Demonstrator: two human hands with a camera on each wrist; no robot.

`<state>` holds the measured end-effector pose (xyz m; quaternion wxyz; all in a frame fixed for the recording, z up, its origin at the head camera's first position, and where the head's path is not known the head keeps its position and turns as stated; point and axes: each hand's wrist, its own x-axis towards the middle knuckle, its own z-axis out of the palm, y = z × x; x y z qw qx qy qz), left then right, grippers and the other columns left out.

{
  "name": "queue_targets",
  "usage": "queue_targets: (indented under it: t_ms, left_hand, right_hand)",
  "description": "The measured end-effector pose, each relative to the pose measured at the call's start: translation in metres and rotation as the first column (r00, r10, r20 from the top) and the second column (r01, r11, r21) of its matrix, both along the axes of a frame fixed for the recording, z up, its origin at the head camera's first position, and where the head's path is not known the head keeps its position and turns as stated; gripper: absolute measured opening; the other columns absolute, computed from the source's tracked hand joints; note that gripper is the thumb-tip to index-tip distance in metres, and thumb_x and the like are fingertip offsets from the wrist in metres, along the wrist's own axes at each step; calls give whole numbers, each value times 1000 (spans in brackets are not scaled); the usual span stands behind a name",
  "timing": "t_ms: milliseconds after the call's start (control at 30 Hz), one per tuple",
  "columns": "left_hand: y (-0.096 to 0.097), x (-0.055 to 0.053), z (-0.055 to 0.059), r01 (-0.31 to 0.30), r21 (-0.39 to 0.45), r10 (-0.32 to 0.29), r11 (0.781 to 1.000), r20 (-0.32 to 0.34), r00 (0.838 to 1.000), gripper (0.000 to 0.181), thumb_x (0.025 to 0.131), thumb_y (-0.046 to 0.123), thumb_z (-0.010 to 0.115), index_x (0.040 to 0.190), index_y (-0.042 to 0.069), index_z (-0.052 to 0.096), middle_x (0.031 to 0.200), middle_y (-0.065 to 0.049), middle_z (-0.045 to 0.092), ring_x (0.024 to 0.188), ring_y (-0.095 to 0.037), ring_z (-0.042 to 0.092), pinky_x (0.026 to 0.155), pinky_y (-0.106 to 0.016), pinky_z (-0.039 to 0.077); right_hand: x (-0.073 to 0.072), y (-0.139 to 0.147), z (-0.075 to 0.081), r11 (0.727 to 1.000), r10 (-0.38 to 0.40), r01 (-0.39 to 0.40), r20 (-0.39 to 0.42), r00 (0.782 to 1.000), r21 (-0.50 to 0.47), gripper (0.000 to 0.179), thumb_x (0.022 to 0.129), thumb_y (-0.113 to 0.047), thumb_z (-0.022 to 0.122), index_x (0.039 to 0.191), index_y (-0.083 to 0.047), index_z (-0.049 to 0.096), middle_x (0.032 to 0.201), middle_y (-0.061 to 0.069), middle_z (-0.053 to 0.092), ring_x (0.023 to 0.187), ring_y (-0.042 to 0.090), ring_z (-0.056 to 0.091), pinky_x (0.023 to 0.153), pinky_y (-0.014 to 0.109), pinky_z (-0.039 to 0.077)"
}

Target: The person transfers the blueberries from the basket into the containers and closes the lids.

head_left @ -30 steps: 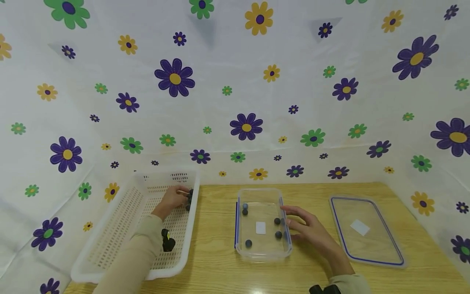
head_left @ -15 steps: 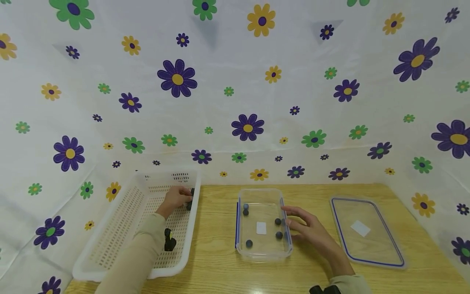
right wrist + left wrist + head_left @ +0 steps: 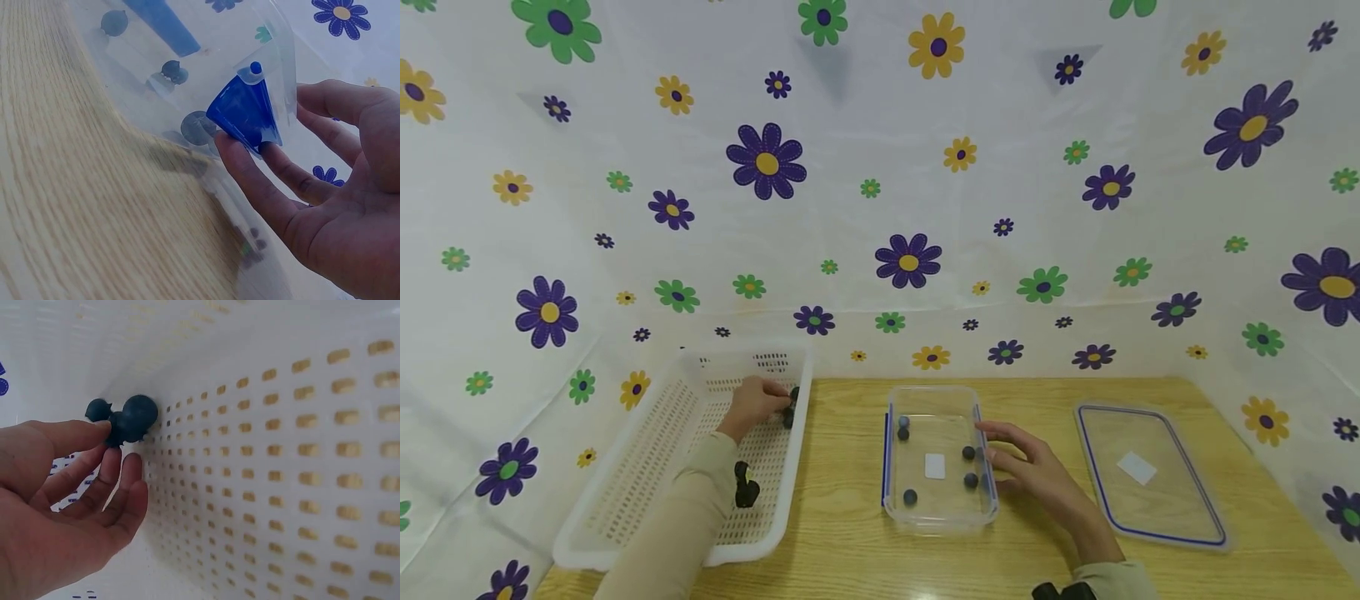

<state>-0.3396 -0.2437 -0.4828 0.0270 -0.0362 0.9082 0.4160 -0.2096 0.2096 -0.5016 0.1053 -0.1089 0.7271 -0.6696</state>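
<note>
In the white perforated basket (image 3: 780, 533), my left hand (image 3: 754, 406) is down by the right wall. Seen from the left wrist, its thumb and fingertips pinch a dark blueberry (image 3: 116, 430). Against that wall sit more blueberries, a round one (image 3: 141, 410) and a smaller one (image 3: 97, 409) among them. My right hand (image 3: 1037, 468) touches the right side of a clear plastic box (image 3: 928, 523), fingers loosely extended. Its fingertips meet a blue latch (image 3: 247, 112) in the right wrist view. Several blueberries lie scattered in the box, one blueberry (image 3: 910, 497) near its front.
A clear lid (image 3: 1157, 475) with a blue seal lies on the wooden table (image 3: 842, 467), right of the box. White flowered cloth (image 3: 850, 225) stands behind and along both sides. Black devices are worn on both wrists.
My left hand has shifted slightly at the basket wall, with its fingertips now pinching a blueberry. The right hand stays at the box, and the head view has tilted a little.
</note>
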Motion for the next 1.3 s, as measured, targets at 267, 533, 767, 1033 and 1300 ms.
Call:
queue_targets:
  t_ms: [267,533,767,1033,1300]
  left_hand:
    - [-14,-3,21,-57,192,72,980,-71,995,26,97,9,69,117,-6,67,114,-19,67,100,-32,65,97,-50,54]
    - [-10,6,57,-67,324,97,944,-78,992,34,100,13,66,129,-4,62,127,-22,62,109,-32,61,105,-47,50]
    - [8,25,86,-3,340,62,940,-164,984,33,99,16,69,127,-1,65,129,-18,61,105,-27,63,103,-44,50]
    - [39,52,113,111,436,-26,893,-197,980,34,98,14,71,126,-4,64,131,-18,59,101,-19,67,94,-30,56]
    - [69,81,115,230,440,-113,868,-276,954,26,96,7,71,119,-4,66,120,-18,63,102,-21,71,92,-32,56]
  right_hand:
    - [0,1,-1,1000,-10,10,4,1000,-11,52,104,-21,62,151,-4,47,151,28,39,133,50,48,90,50,58]
    - [1,3,-1,1000,-6,6,-6,1000,-11,52,105,-20,61,151,-3,46,151,28,37,134,51,46,91,50,58]
    - [-3,1,-3,1000,-19,19,22,1000,-8,53,103,-21,63,151,-5,47,150,24,40,133,46,49,90,49,58]
    - [-3,2,-2,1000,-7,7,5,1000,-1,52,104,-21,63,151,-5,47,150,25,40,134,47,48,91,49,58]
    - [-3,2,-2,1000,-18,17,26,1000,7,53,103,-23,64,151,-6,48,152,23,39,135,48,47,91,48,58]
